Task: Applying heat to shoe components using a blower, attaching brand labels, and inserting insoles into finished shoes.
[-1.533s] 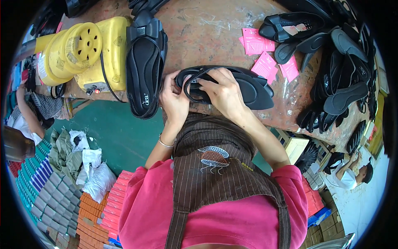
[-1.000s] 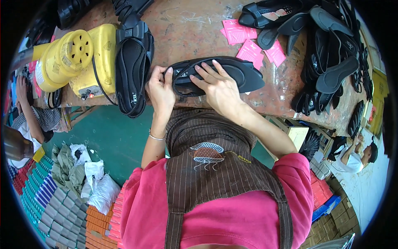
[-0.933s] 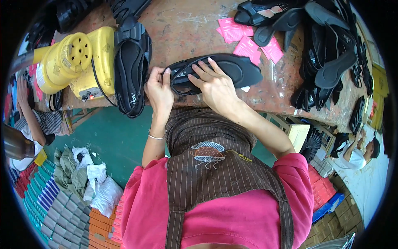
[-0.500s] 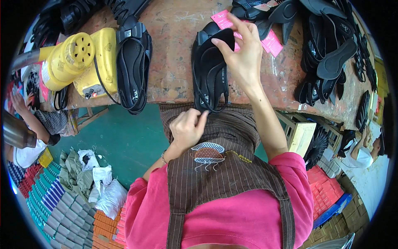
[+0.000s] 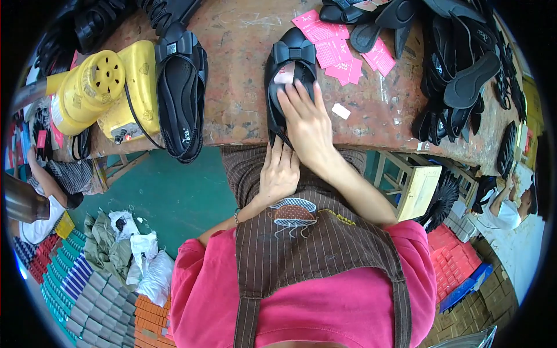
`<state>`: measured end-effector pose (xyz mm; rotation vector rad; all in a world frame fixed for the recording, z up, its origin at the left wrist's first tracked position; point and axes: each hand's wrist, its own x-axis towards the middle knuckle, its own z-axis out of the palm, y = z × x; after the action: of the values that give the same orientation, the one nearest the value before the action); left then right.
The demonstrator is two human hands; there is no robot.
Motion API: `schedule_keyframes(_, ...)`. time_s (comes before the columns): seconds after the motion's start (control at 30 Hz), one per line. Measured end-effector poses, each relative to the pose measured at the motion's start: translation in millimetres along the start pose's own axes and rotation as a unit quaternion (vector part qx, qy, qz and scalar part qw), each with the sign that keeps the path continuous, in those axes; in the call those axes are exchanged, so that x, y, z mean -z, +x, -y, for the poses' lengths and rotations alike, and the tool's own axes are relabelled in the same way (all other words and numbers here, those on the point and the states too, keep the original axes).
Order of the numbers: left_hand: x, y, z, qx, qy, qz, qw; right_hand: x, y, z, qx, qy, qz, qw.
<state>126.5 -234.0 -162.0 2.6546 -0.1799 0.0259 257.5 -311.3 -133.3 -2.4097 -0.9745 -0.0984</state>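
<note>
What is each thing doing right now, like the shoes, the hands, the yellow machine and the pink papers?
Bow shoe: lying flat on the bench, toe away, heel at the edge.
Right hand: open, pressing flat on the bow shoe.
Left hand: at the shoe's heel by the bench edge; grip unclear.
Second shoe: lying untouched, heel overhanging the edge.
Yellow machine: sitting untouched; running or not, cannot tell.
Pink tags: loose, scattered flat.
Shoe pile: heaped, untouched.

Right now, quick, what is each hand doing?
Left hand: at the table edge, fingers on the heel end of the black bow shoe; whether it grips cannot be told.
Right hand: open, pressed flat on that shoe.
</note>
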Motion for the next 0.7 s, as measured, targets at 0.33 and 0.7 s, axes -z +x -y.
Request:
schedule_keyframes(0.33,-8.6,-0.4,-3.1,0.0,0.008,-0.007,1.0,-14.3,15.2,-2.6,0.021,-0.099,-0.037,0.994)
schedule_keyframes(0.7,8.9,12.6,-10.2,0.07,-0.136,-0.004,0.988,15.1,-7.6,5.2,-0.001,-0.02,0.134,0.991)
